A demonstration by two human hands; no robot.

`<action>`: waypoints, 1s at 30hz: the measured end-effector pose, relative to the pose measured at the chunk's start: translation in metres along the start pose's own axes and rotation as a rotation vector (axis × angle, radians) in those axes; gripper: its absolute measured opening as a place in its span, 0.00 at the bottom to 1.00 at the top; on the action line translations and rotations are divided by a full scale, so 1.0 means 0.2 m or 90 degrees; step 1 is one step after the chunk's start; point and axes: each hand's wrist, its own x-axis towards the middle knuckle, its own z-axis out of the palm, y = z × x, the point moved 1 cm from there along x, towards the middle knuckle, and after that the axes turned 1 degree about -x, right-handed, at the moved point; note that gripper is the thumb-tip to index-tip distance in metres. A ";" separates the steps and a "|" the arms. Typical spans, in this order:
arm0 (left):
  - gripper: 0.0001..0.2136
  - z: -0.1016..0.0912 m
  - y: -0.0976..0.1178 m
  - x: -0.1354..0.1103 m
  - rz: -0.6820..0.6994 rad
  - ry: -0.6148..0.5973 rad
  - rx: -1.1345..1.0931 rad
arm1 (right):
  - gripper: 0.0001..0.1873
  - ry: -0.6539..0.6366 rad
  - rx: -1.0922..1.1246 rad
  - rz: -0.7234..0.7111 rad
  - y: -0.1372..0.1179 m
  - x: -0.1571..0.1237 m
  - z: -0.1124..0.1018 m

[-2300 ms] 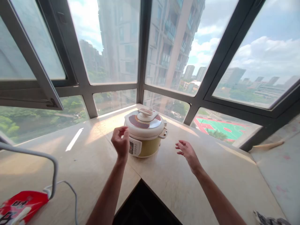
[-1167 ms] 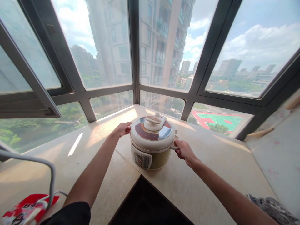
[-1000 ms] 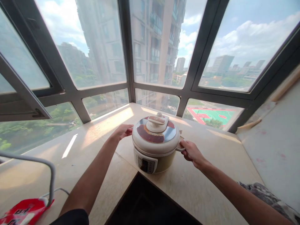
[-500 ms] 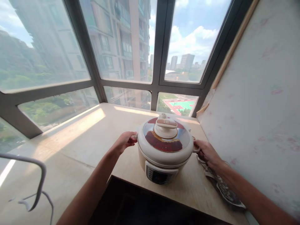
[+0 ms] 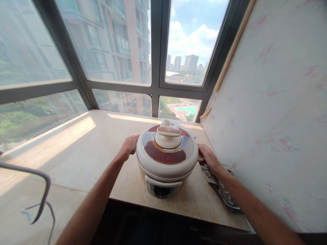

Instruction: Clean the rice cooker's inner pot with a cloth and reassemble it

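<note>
A cream electric pressure cooker [image 5: 167, 170] stands upright on the pale ledge, its control panel [image 5: 163, 189] facing me. Its closed lid [image 5: 148, 136] has a dark red and silver top with a raised handle [image 5: 168, 132] in the middle. My left hand [image 5: 129, 148] is closed round the side handle at the left, which is mostly hidden by the fingers. On the opposite side, my right hand [image 5: 209, 159] grips the other side handle [image 5: 201, 157].
A shoe-like patterned item [image 5: 224, 194] lies by the wall [image 5: 268, 119] under my right forearm. Grey-framed windows [image 5: 155, 88] rise behind the ledge [image 5: 102, 143]. A bent grey tube [image 5: 46, 183] stands at the left, near the ledge's front edge.
The view has turned slightly right, so the whole scene sits further left. Both hands keep hold of the cooker's handles; the cooker shows no clear shift on the ledge.
</note>
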 end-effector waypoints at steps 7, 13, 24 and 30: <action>0.15 0.00 -0.06 -0.02 0.030 -0.005 -0.121 | 0.13 0.093 0.110 -0.011 0.05 -0.04 0.09; 0.13 0.02 -0.06 -0.04 -0.001 0.031 -0.192 | 0.14 0.167 0.216 -0.007 0.06 -0.06 0.14; 0.10 0.04 -0.06 -0.09 0.001 0.041 -0.270 | 0.17 0.180 0.266 0.000 0.08 -0.08 0.14; 0.14 0.03 -0.08 -0.08 -0.042 0.066 -0.286 | 0.16 0.163 0.265 0.032 0.10 -0.09 0.14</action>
